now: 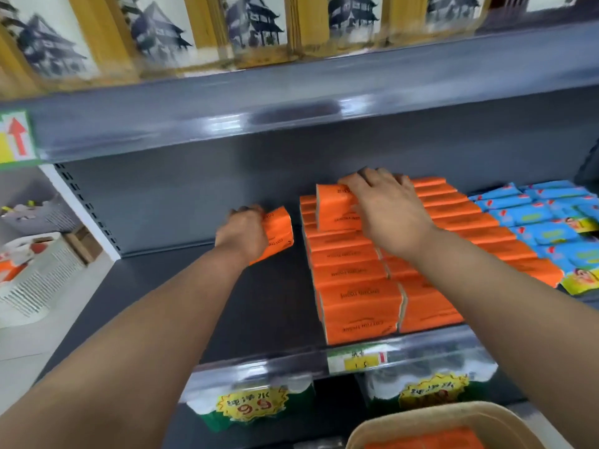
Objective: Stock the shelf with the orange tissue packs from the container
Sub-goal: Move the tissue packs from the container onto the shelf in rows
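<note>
Container (389,419) holds packs (431,439), left hand (241,233) grips tilted pack (279,233), right hand (385,209) grips upright pack (334,209)

Glossy plastic-wrapped orange tissue packs (351,273) lie on a smooth, glossy grey shelf (265,303).

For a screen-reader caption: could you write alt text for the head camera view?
The left hand grips an orange tissue pack over the bare part of a shelf; the right hand holds another pack atop the stacked orange rows. Blue packs lie further right; the container shows at the bottom.
</note>
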Demonstrator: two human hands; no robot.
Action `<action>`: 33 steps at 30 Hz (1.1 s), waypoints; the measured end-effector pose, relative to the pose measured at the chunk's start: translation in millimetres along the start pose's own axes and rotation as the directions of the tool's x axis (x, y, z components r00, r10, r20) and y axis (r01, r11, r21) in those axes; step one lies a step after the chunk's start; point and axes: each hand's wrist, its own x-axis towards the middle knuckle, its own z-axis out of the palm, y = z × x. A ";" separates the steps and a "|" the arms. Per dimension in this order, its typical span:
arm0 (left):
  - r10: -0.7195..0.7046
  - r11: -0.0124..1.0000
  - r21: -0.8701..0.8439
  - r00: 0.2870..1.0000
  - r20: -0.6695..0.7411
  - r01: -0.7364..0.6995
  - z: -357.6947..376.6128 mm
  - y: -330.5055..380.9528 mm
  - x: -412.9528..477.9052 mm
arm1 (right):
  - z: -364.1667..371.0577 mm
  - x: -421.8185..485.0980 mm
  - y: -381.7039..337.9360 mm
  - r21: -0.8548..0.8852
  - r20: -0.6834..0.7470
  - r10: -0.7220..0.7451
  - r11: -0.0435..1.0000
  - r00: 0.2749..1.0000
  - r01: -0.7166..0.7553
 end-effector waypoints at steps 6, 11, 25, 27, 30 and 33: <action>-0.015 0.979 0.202 0.999 -0.044 0.024 23.0 6.8 55.1 | 20.3 28.8 20.0 -0.031 -0.020 -0.013 0.999 1.000 0.013; 0.002 0.980 0.198 0.998 -0.063 0.011 38.3 7.9 78.8 | 29.2 42.9 24.5 0.017 -0.006 0.000 1.000 1.000 0.000; -0.013 0.990 -0.138 0.967 -0.256 -0.023 25.2 -26.3 54.6 | 38.1 80.5 -28.6 0.236 -0.030 -0.054 0.970 0.998 0.060; -0.019 0.987 -0.157 0.964 -0.265 -0.023 15.2 -38.1 45.5 | 45.3 90.2 -50.1 0.272 0.003 -0.090 0.959 0.996 0.086; -0.038 0.984 -0.177 0.959 -0.281 -0.013 3.0 -53.7 32.4 | 60.9 98.5 -79.3 0.317 0.047 -0.127 0.943 0.991 0.106; -0.058 0.985 -0.174 0.959 -0.278 0.009 -1.4 -66.5 26.3 | 79.1 100.1 -98.2 0.340 0.121 -0.146 0.935 0.982 0.097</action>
